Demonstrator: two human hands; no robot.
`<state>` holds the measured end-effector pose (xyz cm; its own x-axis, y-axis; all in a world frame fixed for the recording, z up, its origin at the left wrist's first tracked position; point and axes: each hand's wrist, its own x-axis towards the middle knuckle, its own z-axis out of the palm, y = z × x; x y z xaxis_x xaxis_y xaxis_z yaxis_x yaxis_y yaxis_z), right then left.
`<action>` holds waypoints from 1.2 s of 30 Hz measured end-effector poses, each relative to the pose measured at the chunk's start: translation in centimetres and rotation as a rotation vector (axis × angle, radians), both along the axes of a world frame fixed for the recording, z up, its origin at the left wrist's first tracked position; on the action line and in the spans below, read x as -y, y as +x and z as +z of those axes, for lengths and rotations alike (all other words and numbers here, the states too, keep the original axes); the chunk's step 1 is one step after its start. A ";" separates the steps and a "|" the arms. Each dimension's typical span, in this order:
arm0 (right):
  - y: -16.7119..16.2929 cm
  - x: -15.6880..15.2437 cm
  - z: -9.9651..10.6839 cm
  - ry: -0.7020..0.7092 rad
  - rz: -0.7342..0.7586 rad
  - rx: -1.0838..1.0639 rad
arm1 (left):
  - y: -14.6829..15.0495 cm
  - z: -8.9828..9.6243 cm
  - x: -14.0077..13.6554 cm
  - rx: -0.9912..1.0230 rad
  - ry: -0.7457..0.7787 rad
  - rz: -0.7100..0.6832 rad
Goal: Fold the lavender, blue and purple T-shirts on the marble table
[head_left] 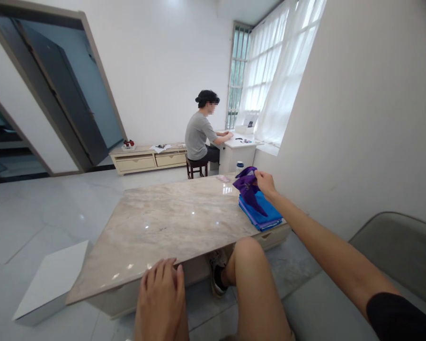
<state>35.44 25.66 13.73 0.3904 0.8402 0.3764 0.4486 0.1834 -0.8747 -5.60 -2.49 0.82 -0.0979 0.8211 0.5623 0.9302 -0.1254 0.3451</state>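
Evidently, to the left of the marble-topped table [177,213] sits a low white box [53,279]. At the table's near edge, the left hand [161,293] lies palm down, fingers nearly straight and grasping nothing; contact with the edge cannot be confirmed. Beyond the table's far edge, a seated person [199,135] works at a white desk [238,154]. A bottle [239,167] stands by the table's far right. Above the table's right end hangs the purple cloth [247,187], partly in front of the folded cloth stack [270,208]. Progress, as judged: the stack is folded and roughly squared; the purple cloth is loose, not lying flat; what remains cannot be determined. Its long axis slants downward, the narrow tail pointing towards the table's near right corner. Rightmost, the right hand [265,183] pinches the cloth's upper part between thumb and fingers.
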 end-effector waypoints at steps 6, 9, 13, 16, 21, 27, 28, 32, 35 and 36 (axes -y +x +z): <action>-10.3 1.9 5.1 0.058 0.378 -0.623 | 2.9 7.6 -10.3 0.354 -0.127 -0.175; -13.5 2.3 5.1 0.066 0.485 -0.705 | 2.8 10.5 -15.2 0.388 -0.106 -0.171; -17.0 0.9 0.3 -0.006 0.480 -0.695 | 1.3 10.0 -20.5 0.326 -0.225 -0.161; -20.2 -0.1 -6.1 -0.291 0.423 -0.629 | -0.5 6.4 -23.5 0.260 -0.423 -0.182; -23.2 -1.0 -14.1 -0.746 0.452 -0.500 | -3.4 1.4 -26.0 0.217 -0.657 -0.154; -20.3 -3.3 -15.2 -0.790 0.624 -0.360 | -5.5 -0.2 -27.8 0.226 -0.667 -0.147; -19.7 -3.3 -15.2 -0.827 0.709 -0.286 | -5.6 -0.5 -27.9 0.229 -0.684 -0.136; -18.0 -1.9 -15.7 -1.116 1.022 0.118 | -5.9 -1.3 -27.5 0.243 -0.712 -0.062; -17.2 -1.3 -16.0 -1.158 0.932 0.228 | -6.3 -1.1 -27.0 0.250 -0.691 -0.051; -16.9 -1.3 -16.0 -1.126 0.880 0.236 | -6.5 -1.0 -26.8 0.262 -0.683 -0.064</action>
